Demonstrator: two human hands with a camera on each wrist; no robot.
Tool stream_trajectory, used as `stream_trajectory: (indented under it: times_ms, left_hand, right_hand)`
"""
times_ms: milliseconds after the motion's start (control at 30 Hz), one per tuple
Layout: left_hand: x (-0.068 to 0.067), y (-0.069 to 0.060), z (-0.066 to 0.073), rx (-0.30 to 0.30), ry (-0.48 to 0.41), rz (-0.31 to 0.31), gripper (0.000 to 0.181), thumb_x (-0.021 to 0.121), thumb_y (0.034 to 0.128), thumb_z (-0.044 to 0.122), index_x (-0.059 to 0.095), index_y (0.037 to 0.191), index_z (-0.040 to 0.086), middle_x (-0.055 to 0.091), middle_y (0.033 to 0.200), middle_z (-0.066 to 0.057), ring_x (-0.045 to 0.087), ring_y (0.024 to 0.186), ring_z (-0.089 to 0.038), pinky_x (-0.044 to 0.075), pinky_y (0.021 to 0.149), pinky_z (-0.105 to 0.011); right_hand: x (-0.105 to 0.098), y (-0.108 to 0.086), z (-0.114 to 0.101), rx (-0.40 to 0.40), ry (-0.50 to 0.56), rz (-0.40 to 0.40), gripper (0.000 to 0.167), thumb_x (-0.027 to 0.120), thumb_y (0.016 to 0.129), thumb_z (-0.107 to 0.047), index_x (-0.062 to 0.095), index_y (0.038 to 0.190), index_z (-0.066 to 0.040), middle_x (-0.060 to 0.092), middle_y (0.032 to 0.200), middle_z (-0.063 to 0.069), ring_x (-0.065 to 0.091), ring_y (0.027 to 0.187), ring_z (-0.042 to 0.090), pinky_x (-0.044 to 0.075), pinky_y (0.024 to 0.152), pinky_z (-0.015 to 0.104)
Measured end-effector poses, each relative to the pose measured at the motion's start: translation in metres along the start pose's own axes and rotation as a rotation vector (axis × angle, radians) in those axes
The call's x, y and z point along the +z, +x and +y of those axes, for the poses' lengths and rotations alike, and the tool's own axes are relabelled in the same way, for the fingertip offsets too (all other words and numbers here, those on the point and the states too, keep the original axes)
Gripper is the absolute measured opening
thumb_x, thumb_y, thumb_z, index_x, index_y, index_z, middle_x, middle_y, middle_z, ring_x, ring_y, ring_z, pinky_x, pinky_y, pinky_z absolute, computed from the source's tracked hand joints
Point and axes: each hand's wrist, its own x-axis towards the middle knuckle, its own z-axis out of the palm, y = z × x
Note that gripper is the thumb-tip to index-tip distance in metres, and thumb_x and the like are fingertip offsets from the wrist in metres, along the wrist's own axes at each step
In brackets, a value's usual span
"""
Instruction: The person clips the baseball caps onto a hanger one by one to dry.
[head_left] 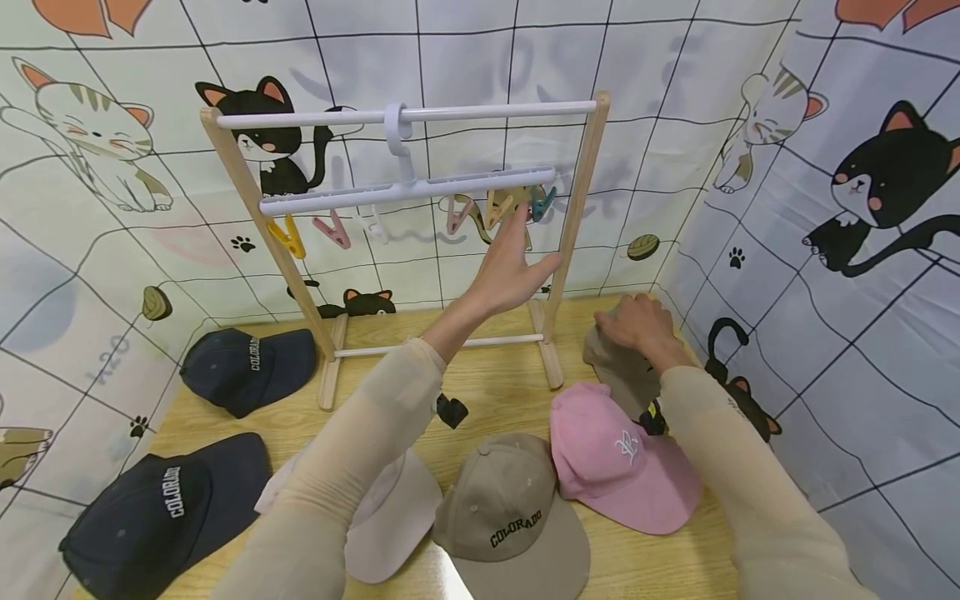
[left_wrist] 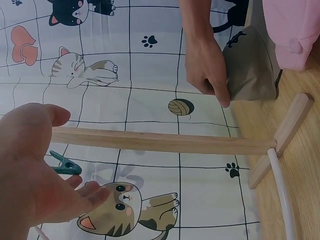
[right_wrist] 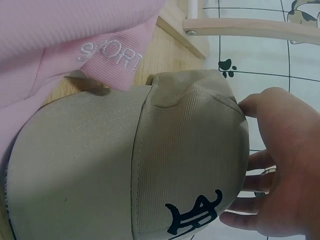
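**Right grip (head_left: 641, 325) on brown cap (head_left: 621, 367), left grip (head_left: 506, 271) up among the clips**

The brown cap lies on the desk (head_left: 506, 396) at the back right, the rear of its crown against the right grip and its brim turned away from the fingers. The pink cap (head_left: 596, 450) is just beside it, hiding part of the brim.

The brown cap is greyish and finely ribbed, with a dark emblem on the crown front, a plain brim and a shallow dent in the crown.

The right grip is partly closed, thumb on one side of the crown and fingers curving behind it, holding the cap. The left grip is loose, thumb spread well away from the fingers, near the teal clip (head_left: 543, 202) and yellow clip (head_left: 498, 207) under the hanger (head_left: 450, 184); whether it touches either I cannot tell.
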Motion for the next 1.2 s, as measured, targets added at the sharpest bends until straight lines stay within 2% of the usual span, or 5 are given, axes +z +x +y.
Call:
stream_trajectory:
  times_ms: [267,467,800,1000,1200]
  left_hand:
    - [-0.002,0.0,0.004,-0.009,0.015,-0.001,0.095,0.064,0.1058,0.041,0.016,0.182,0.011,0.036,0.176,-0.02,0.052,0.149,-0.035,0.045,0.126,-0.059]
    - [-0.003,0.003,0.006,-0.011,-0.007,-0.003,0.09,0.063,0.1074,0.041,0.02,0.181,0.012,0.035,0.181,-0.019,0.045,0.163,-0.037,0.041,0.133,-0.06]
    - [-0.002,0.006,0.005,0.09,-0.062,0.069,0.081,0.063,0.1081,0.031,0.029,0.179,0.013,0.049,0.176,-0.012,0.052,0.161,-0.033,0.044,0.132,-0.047]
    - [-0.003,0.006,0.006,0.13,-0.061,0.13,0.06,0.063,0.109,0.028,0.049,0.166,0.016,0.063,0.162,-0.008,0.062,0.153,-0.03,0.048,0.127,-0.046]
    - [-0.003,0.005,0.01,0.165,-0.098,0.18,0.041,0.061,0.1103,0.026,0.063,0.149,0.011,0.073,0.15,-0.008,0.071,0.144,-0.027,0.057,0.114,-0.044]
  right_hand:
    - [0.002,0.002,-0.012,0.066,0.01,0.01,0.092,0.046,0.11,-0.069,0.059,0.149,0.013,0.052,0.154,0.043,0.05,0.14,0.066,0.044,0.115,0.078]
    - [0.004,0.007,-0.021,0.114,0.008,0.001,0.093,0.05,0.108,-0.067,0.055,0.151,0.015,0.05,0.153,0.046,0.049,0.14,0.067,0.043,0.116,0.079]
    - [0.002,0.003,-0.028,0.098,0.04,0.005,0.062,0.058,0.101,-0.044,0.064,0.132,0.009,0.057,0.141,0.042,0.055,0.128,0.063,0.048,0.109,0.076]
    - [0.0,0.0,-0.029,0.09,0.053,0.016,0.04,0.055,0.095,-0.029,0.068,0.112,0.004,0.062,0.132,0.038,0.059,0.118,0.06,0.05,0.103,0.075]
    - [-0.003,-0.004,-0.031,0.086,0.026,0.06,0.035,0.051,0.095,-0.024,0.072,0.104,0.003,0.058,0.132,0.041,0.054,0.122,0.061,0.051,0.099,0.075]
